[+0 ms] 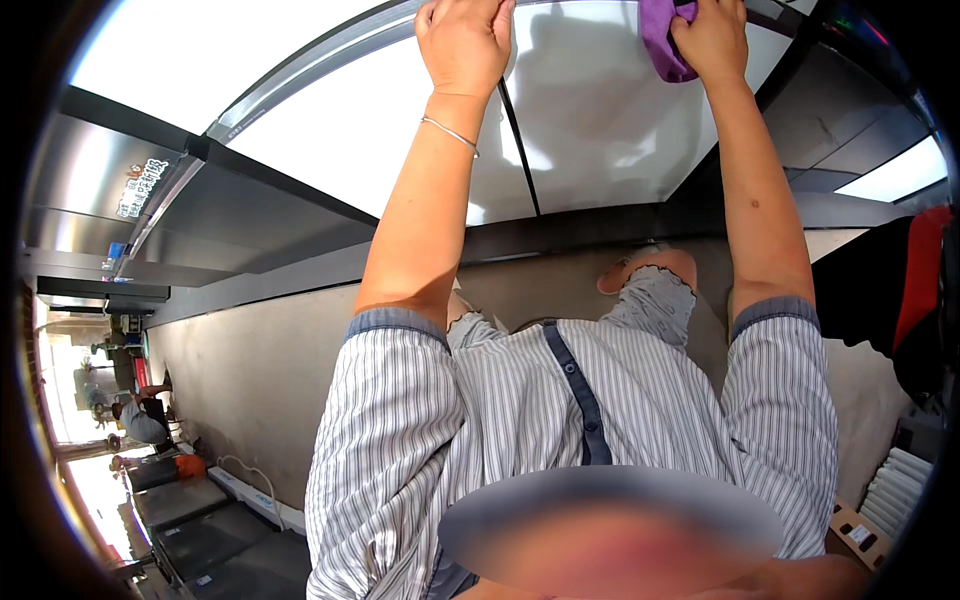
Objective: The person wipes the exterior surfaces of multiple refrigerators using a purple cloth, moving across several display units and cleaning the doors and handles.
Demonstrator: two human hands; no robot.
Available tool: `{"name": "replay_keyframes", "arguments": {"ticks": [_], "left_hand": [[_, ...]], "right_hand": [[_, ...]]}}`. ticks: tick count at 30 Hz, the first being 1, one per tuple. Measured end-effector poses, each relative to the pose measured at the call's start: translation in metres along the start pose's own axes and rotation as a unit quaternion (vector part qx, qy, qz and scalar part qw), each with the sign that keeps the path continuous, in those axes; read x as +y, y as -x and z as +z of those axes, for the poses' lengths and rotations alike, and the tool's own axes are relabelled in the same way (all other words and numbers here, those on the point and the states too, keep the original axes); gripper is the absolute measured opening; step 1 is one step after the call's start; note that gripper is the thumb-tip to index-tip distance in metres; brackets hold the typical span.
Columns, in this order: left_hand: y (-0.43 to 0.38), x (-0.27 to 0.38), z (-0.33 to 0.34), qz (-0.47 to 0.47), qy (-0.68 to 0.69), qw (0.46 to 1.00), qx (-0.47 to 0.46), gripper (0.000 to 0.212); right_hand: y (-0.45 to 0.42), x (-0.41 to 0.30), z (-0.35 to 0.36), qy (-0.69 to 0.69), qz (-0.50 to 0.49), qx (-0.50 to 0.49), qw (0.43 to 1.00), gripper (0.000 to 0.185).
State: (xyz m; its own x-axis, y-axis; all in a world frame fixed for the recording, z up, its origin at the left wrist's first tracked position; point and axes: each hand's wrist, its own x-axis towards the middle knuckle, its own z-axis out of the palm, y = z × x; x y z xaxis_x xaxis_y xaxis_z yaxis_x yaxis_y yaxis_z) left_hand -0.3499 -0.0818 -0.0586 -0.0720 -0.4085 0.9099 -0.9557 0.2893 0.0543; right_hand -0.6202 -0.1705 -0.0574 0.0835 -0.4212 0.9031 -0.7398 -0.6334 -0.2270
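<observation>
Both my arms reach forward to a large appliance with glossy white panels (pixel 600 112) and dark metal sides. At the top edge of the view, my left hand (pixel 466 37) rests with bent fingers on the grey rim (pixel 322 52) of a panel; its fingertips are cut off by the picture's edge. A thin bangle (pixel 450 133) circles the left wrist. My right hand (pixel 712 37) grips a purple cloth (pixel 664 45), which hangs down against the white panel to the right of the dark seam.
Similar metal appliances (pixel 247 202) stand on the left. Lower left are black flat-topped units (pixel 214 536) and a white strip with a cable (pixel 247 491). A person (pixel 146 424) sits far left. Black and red fabric (pixel 892 285) is at right, above white tubes (pixel 900 480) and a cardboard piece (pixel 859 532).
</observation>
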Motion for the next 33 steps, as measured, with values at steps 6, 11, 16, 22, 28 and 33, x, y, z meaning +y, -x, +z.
{"name": "replay_keyframes", "arguments": {"ticks": [6,11,16,22,28,33], "left_hand": [[-0.003,-0.012,0.003,0.002,0.075,0.996,0.04,0.015],[-0.003,-0.017,0.002,-0.012,0.073,0.996,0.041,0.015],[-0.013,-0.025,-0.012,-0.042,0.104,0.993,-0.032,0.015],[-0.021,-0.029,-0.026,-0.034,0.139,0.985,-0.093,0.017],[-0.019,-0.031,-0.02,-0.03,0.128,0.988,-0.086,0.021],[-0.021,-0.031,-0.02,-0.045,0.146,0.984,-0.092,0.022]], "right_hand": [[-0.001,0.0,-0.001,0.002,-0.002,0.003,1.0,0.039],[0.0,-0.001,-0.001,0.009,-0.009,0.005,1.0,0.041],[0.0,-0.003,-0.002,-0.001,-0.013,0.006,1.0,0.042],[0.0,-0.005,-0.002,-0.004,-0.008,0.006,1.0,0.041],[0.001,-0.004,0.0,0.003,-0.01,0.022,1.0,0.04],[0.0,-0.004,0.001,-0.005,-0.016,0.038,0.999,0.039]]}}
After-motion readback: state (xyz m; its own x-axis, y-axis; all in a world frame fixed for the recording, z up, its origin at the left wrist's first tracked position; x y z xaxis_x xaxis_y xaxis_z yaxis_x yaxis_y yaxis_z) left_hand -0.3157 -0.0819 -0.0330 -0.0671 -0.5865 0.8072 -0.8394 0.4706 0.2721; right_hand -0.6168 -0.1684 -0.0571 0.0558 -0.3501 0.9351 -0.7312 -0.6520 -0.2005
